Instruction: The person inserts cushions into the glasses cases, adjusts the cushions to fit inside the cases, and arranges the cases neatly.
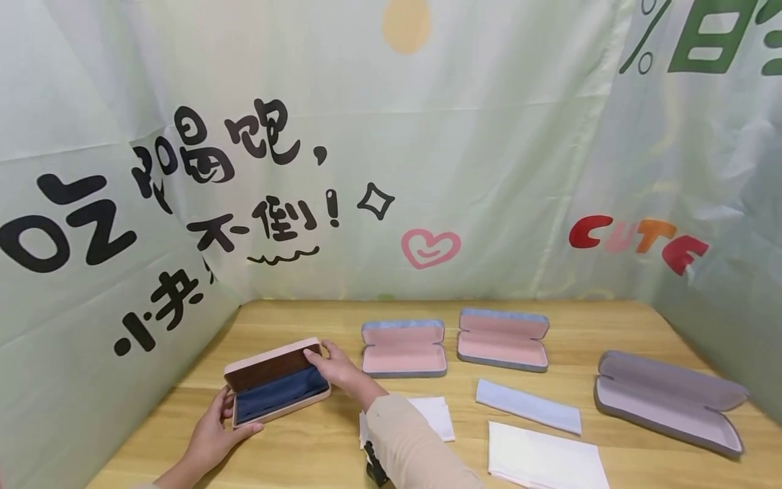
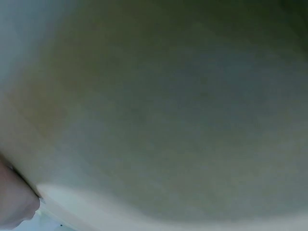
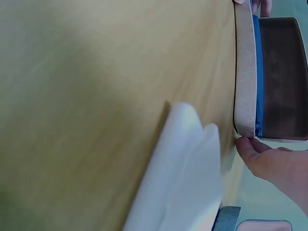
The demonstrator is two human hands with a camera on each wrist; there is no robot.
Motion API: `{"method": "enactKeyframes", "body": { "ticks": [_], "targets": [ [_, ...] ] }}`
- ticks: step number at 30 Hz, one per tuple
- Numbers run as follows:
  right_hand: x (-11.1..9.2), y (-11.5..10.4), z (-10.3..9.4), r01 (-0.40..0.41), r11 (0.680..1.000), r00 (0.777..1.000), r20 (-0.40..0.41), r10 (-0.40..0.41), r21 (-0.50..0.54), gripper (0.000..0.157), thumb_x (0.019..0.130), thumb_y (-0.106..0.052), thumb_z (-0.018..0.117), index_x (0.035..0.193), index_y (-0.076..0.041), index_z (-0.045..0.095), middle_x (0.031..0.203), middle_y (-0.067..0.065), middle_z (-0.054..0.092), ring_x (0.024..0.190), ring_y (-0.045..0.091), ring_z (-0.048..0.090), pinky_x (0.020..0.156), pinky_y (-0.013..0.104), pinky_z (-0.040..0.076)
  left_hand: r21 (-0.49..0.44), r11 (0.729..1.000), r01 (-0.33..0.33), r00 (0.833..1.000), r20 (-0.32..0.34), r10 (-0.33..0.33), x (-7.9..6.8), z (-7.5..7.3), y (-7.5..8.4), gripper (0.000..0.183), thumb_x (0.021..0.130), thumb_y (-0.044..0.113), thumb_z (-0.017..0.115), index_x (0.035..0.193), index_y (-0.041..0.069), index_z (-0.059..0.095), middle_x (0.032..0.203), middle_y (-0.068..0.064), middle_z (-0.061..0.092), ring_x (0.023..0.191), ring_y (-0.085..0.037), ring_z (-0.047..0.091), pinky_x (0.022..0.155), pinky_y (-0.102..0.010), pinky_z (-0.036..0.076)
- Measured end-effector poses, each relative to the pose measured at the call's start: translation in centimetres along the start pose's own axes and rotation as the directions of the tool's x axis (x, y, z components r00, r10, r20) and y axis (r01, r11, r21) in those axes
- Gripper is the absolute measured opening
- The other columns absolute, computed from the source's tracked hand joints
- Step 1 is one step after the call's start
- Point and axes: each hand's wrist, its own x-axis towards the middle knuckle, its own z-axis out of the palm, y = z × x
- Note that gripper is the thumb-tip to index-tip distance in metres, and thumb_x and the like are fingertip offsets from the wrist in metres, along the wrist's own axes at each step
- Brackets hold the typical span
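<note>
An open pink glasses case point(image 1: 277, 409) with a brown lining stands at the left of the table in the head view. A folded navy cloth point(image 1: 281, 394) lies in its lower half. My left hand point(image 1: 214, 431) grips the case's left end, thumb along the front edge. At the right end, my right hand point(image 1: 339, 370) holds the lid's corner with its thumb by the inner side. The right wrist view shows the same case side-on, with my right hand point(image 3: 281, 166) at its near end. The left wrist view is mostly blurred.
Two open glasses cases with pink linings point(image 1: 404, 360) point(image 1: 502, 350) stand at the back. A larger grey case point(image 1: 666, 411) lies open at the right. A light blue folded cloth point(image 1: 528, 407) and white folded cloths point(image 1: 544, 456) point(image 1: 435, 415) lie in front; my right sleeve partly covers one.
</note>
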Motion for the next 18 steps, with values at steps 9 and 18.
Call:
{"method": "enactKeyframes", "body": {
  "ticks": [9,18],
  "targets": [
    [0.26,-0.17,-0.07,-0.008,1.000,1.000,0.027,0.008,0.015,0.060,0.095,-0.043,0.045,0.146,-0.015,0.030,0.149,0.018,0.031,0.134,0.039,0.032,0.105,0.054,0.031,0.019,0.999,-0.040,0.998,-0.039,0.040,-0.14,0.04,-0.37,0.100,0.068,0.031,0.082,0.137,-0.015,0.026,0.119,-0.028,0.057,0.083,-0.005,0.051,0.071,-0.026,0.047],
    [0.79,-0.25,-0.07,0.007,1.000,1.000,-0.007,-0.007,0.002,0.052,0.096,-0.044,0.042,0.136,-0.011,0.039,0.142,0.021,0.038,0.128,0.037,0.040,0.103,0.051,0.035,0.012,0.999,-0.035,0.999,-0.042,0.035,-0.05,0.27,-0.48,0.100,0.068,0.032,0.082,0.138,-0.013,0.026,0.120,-0.028,0.057,0.086,-0.009,0.055,0.073,-0.027,0.047]
  ]
}}
